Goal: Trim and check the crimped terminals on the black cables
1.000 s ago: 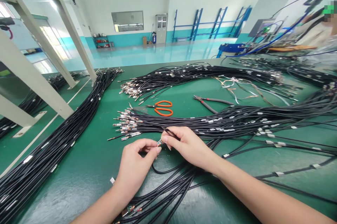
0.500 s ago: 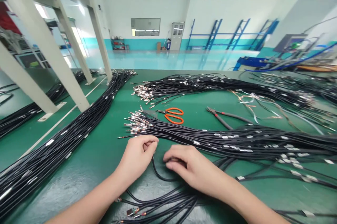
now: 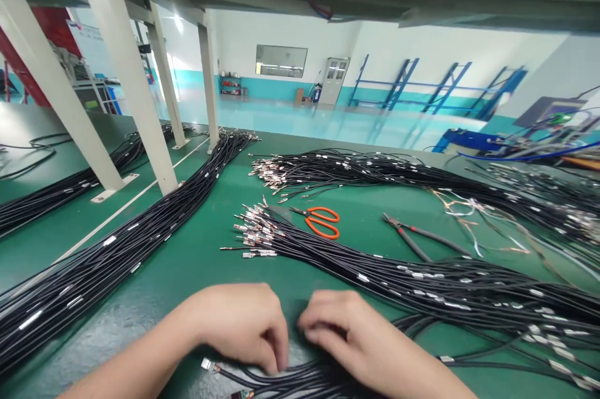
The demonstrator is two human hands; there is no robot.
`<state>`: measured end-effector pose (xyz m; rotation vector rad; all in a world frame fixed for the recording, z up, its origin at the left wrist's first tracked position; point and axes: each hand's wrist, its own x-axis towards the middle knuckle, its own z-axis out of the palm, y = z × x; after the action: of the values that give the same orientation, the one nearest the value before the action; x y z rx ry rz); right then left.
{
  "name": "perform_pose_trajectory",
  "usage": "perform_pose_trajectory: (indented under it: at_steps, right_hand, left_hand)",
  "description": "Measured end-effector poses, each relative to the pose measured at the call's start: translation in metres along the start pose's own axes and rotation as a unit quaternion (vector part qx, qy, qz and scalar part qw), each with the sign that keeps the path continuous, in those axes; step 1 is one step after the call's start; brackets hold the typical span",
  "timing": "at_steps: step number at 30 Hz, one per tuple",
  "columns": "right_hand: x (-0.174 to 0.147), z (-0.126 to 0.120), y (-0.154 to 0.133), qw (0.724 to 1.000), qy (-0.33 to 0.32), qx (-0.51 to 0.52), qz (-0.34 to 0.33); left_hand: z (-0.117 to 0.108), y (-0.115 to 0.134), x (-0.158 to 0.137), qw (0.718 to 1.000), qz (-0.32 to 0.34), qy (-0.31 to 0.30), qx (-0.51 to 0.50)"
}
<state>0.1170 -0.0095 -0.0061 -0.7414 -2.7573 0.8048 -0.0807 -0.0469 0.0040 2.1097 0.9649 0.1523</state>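
Note:
My left hand (image 3: 248,330) is bent down, thumb and forefinger closing on a black cable at the edge of a loose bunch of black cables (image 3: 304,374) near the bottom. Beside it, my right hand (image 3: 349,330) hovers above the same bunch with curled fingers; its fingertips are blurred and what they hold is hidden. Small metal terminals (image 3: 209,364) tip some loose cables. Just beyond my hands lies a thick bundle of black cables (image 3: 337,255) with white labels and metal terminals at its left end.
Orange-handled scissors (image 3: 322,222) and grey-and-red cutting pliers (image 3: 417,233) lie between the middle bundle and a farther cable bundle (image 3: 375,167). Another long bundle (image 3: 154,230) runs along the left, beside pale metal posts (image 3: 135,92). Stripped wire scraps (image 3: 462,211) lie right.
My left hand has come down from the middle bundle's terminal ends to the loose cables. The cable that looped between my hands no longer shows there. The view has tilted and shifted.

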Motion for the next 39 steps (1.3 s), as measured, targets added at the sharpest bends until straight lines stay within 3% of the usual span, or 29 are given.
perform_pose_trajectory:
  at_steps: [2, 4, 6, 9, 15, 17, 21, 23, 25, 27, 32, 35, 39]
  right_hand:
    - [0.003, 0.001, 0.017, 0.987, 0.142, -0.072, 0.038]
    - [0.007, 0.003, 0.035, 0.951, 0.243, -0.177, 0.07]
    - [0.011, 0.006, 0.049, 0.921, 0.268, -0.273, 0.076]
    - [0.014, 0.008, 0.057, 0.899, 0.278, -0.335, 0.047]
    - [0.01, 0.005, 0.047, 0.893, 0.348, -0.285, 0.026]
    - [0.008, 0.004, 0.043, 0.904, 0.345, -0.25, 0.019]
    - [0.005, 0.004, 0.037, 0.925, 0.318, -0.207, 0.027]
    - [0.005, 0.004, 0.035, 0.933, 0.293, -0.205, 0.037]
    - [0.005, 0.004, 0.034, 0.941, 0.259, -0.213, 0.04]
    - [0.004, 0.004, 0.033, 0.942, 0.235, -0.239, 0.032]
    - [0.004, 0.008, 0.028, 0.912, 0.24, -0.332, 0.025]
    - [0.005, 0.009, 0.027, 0.916, 0.235, -0.322, 0.045]
    - [0.003, 0.0, 0.026, 0.955, 0.231, -0.181, 0.044]
  left_hand:
    - [0.009, 0.005, 0.003, 1.0, -0.007, 0.003, 0.026]
    - [0.015, 0.009, 0.006, 0.997, -0.019, 0.036, 0.063]
    - [0.017, 0.011, 0.007, 0.995, -0.022, 0.059, 0.077]
    - [0.021, 0.011, 0.01, 0.994, -0.03, 0.101, 0.039]
    - [0.025, -0.004, 0.027, 0.965, -0.076, 0.246, -0.056]
    - [0.023, -0.01, 0.032, 0.927, -0.108, 0.314, -0.176]
    - [0.02, -0.018, 0.039, 0.792, -0.11, 0.42, -0.43]
    - [0.021, -0.019, 0.041, 0.739, -0.086, 0.435, -0.507]
    - [0.023, -0.02, 0.042, 0.712, -0.076, 0.426, -0.553]
    - [0.024, -0.021, 0.042, 0.719, -0.091, 0.418, -0.548]
    - [0.018, -0.014, 0.037, 0.785, -0.156, 0.426, -0.423]
    - [0.019, -0.003, 0.038, 0.795, -0.122, 0.473, -0.359]
    - [0.021, 0.008, 0.044, 0.79, -0.036, 0.479, -0.38]
